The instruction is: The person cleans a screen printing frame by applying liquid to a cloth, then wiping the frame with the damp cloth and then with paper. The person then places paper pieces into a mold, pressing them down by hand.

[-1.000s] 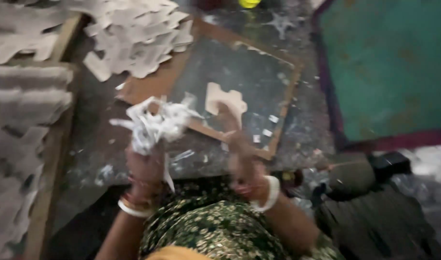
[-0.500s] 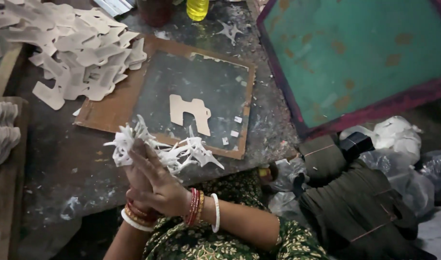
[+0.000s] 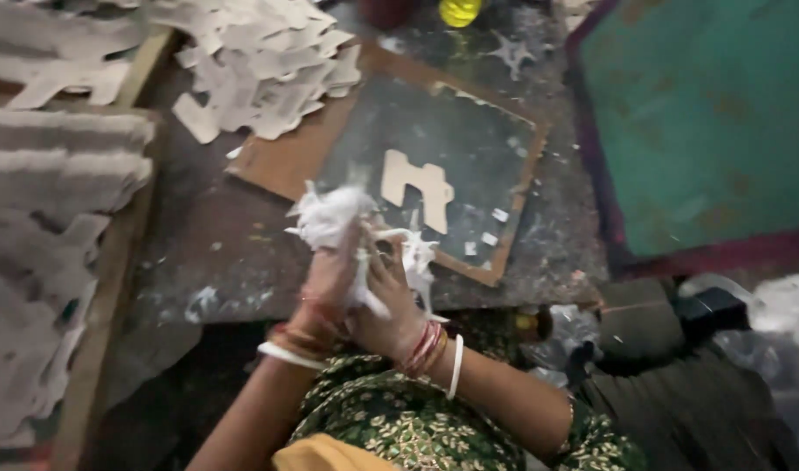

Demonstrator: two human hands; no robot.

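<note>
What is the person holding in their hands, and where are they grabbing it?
Both hands, left and right, squeeze a bunch of white paper scraps around its lower part; the top sticks out.

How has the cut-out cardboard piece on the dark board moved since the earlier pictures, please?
No: the cardboard piece lies at the same spot on the dark board; only the camera shifted.

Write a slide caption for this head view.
Both hands, left hand and right hand, press white paper scraps together above a board bearing a cardboard cutout.
</note>
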